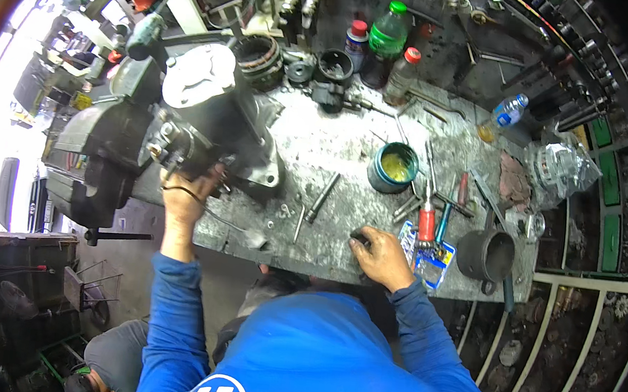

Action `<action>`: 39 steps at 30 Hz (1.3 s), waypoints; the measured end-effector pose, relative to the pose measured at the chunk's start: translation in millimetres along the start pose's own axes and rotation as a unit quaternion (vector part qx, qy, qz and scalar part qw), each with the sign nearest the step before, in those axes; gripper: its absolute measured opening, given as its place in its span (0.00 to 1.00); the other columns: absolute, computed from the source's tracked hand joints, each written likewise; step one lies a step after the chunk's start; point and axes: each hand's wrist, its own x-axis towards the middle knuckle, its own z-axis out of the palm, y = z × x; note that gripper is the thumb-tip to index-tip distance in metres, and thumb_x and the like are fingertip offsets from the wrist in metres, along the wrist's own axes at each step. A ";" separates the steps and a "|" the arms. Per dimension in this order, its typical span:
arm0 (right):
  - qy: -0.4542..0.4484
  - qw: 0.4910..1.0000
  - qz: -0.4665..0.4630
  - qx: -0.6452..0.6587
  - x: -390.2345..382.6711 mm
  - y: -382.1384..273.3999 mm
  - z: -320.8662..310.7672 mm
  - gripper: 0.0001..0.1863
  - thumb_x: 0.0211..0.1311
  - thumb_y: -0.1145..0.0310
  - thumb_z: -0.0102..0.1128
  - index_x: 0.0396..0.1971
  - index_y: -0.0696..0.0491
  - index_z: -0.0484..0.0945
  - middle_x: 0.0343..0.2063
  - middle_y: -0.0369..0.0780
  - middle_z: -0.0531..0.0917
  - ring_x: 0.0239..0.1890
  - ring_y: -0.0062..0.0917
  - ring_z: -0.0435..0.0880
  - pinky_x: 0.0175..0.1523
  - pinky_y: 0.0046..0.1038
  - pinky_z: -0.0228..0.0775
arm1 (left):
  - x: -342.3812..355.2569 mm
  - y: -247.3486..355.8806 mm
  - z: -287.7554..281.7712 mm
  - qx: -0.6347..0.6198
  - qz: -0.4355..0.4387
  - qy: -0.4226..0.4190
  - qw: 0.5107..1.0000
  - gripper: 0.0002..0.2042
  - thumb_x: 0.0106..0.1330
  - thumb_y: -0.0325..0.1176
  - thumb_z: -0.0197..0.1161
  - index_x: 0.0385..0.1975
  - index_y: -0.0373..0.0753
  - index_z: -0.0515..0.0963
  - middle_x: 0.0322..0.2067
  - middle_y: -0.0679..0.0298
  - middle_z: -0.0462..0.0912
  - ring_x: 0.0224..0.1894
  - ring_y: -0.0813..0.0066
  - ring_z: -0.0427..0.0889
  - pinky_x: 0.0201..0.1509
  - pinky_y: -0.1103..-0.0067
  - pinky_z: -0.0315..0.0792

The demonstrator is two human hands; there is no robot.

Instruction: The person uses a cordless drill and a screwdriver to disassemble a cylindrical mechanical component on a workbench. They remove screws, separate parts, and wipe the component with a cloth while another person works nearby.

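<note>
Head view: left fingers [207, 180] at housing [234, 122], grip unclear; right fingers [372, 237] pinch dark piece [358, 239]; blue-labelled bottle [508, 111].

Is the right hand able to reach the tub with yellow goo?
Probably yes: the tub is open on top, and mostly bare bench lies between it and the right hand, though that hand seems to touch a small dark thing.
</note>
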 end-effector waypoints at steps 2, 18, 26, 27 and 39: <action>-0.002 1.000 -0.022 -0.009 13.6 -2.8 -5.3 0.15 0.68 0.61 0.66 0.40 0.60 0.84 0.36 0.53 0.88 0.41 0.53 0.88 0.47 0.47 0.79 | -5.9 10.0 7.1 0.033 -0.037 0.038 0.998 0.08 0.64 0.35 0.78 0.32 0.37 0.88 0.32 0.58 0.91 0.33 0.60 0.89 0.42 0.68 0.80; -0.073 0.879 -0.137 0.451 266.6 -129.9 -10.6 0.35 0.85 0.41 0.38 0.66 0.56 0.78 0.60 0.42 0.85 0.62 0.33 0.83 0.66 0.34 0.73 | -20.3 55.1 32.3 -0.153 -0.087 0.181 0.968 0.42 0.55 0.37 0.85 0.65 0.31 0.65 0.46 0.51 0.89 0.46 0.58 0.91 0.52 0.67 0.83; -0.250 0.721 -0.106 0.637 293.7 -165.2 14.0 0.26 0.80 0.56 0.51 0.65 0.59 0.77 0.57 0.45 0.87 0.55 0.33 0.89 0.65 0.37 0.80 | -15.6 48.3 12.4 -0.125 -0.078 0.148 0.978 0.34 0.57 0.44 0.83 0.55 0.36 0.71 0.38 0.50 0.89 0.42 0.46 0.91 0.44 0.62 0.84; -0.234 0.744 -0.118 0.615 291.3 -168.2 11.8 0.26 0.80 0.57 0.50 0.65 0.60 0.77 0.57 0.45 0.87 0.55 0.33 0.89 0.65 0.37 0.80 | -17.4 47.4 13.4 -0.134 -0.078 0.151 0.976 0.34 0.57 0.45 0.83 0.56 0.36 0.71 0.38 0.50 0.88 0.42 0.45 0.91 0.44 0.61 0.84; -0.038 0.876 -0.418 0.236 229.7 -252.9 -66.8 0.23 0.80 0.62 0.48 0.64 0.61 0.75 0.54 0.49 0.86 0.53 0.34 0.89 0.61 0.36 0.83 | -22.0 95.2 -54.6 -0.069 0.078 0.251 0.962 0.38 0.55 0.44 0.81 0.60 0.33 0.69 0.40 0.50 0.89 0.40 0.45 0.91 0.44 0.62 0.83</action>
